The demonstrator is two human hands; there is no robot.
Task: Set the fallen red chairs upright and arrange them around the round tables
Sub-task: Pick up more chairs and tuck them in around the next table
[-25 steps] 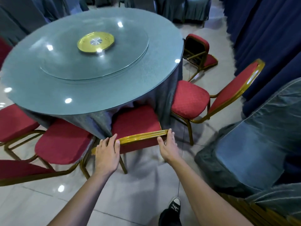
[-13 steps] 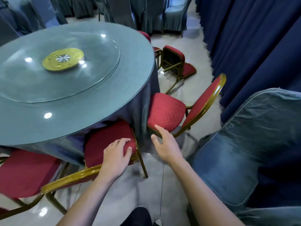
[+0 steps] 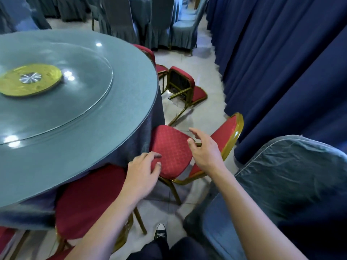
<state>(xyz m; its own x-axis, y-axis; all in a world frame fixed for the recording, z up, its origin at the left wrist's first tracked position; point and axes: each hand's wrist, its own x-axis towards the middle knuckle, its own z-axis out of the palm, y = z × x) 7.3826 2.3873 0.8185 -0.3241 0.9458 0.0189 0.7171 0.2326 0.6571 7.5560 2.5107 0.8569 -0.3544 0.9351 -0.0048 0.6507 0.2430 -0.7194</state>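
A round table (image 3: 78, 132) with a glass turntable and gold hub fills the left. A red chair (image 3: 88, 201) with a gold frame stands tucked under its near edge. To its right stands a second red chair (image 3: 172, 149), turned askew, its back toward the curtain. My left hand (image 3: 142, 175) hovers with relaxed fingers at that seat's front corner. Over the seat's right side, near the backrest, my right hand (image 3: 204, 149) is spread and holds nothing. Further back a red chair (image 3: 185, 87) lies fallen on the floor. Another red chair (image 3: 150, 53) stands behind the table edge.
Dark blue curtains (image 3: 281, 72) run along the right. A blue-grey covered chair (image 3: 281, 184) stands close at the lower right. More covered chairs (image 3: 150, 21) stand at the back. My shoe (image 3: 160, 234) is on the tiled floor below.
Both hands have let go of the near chair's backrest and moved right toward the askew chair. The view has swung right, so the table has slid left.
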